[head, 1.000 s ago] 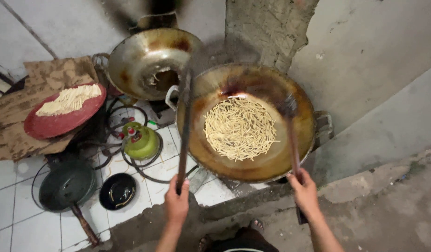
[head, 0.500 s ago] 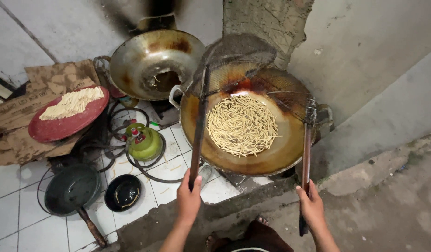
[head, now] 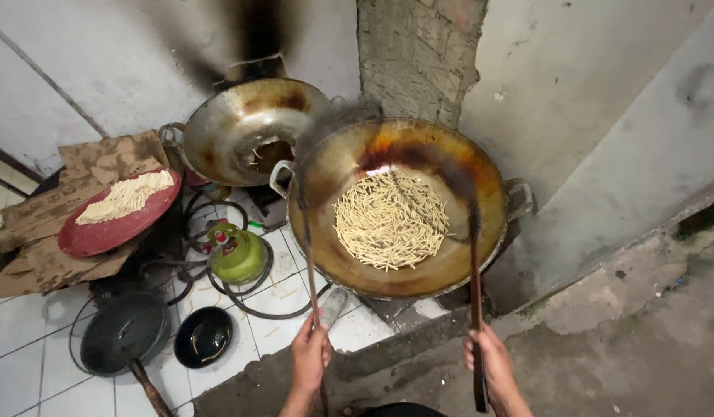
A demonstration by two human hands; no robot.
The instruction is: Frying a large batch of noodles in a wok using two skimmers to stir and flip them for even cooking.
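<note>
The left hand [head: 309, 357] is closed around a thin long handle [head: 311, 278], and the right hand [head: 490, 363] around a dark wooden handle [head: 475, 309]; both handles extend away from the hands into the large wok [head: 349, 255]. The pale noodle strips [head: 389, 220] are heaped at the wok's centre, between the two blurred tool heads. A second wok [head: 226, 131] and a red tray [head: 102, 232] are located to the left.
</note>
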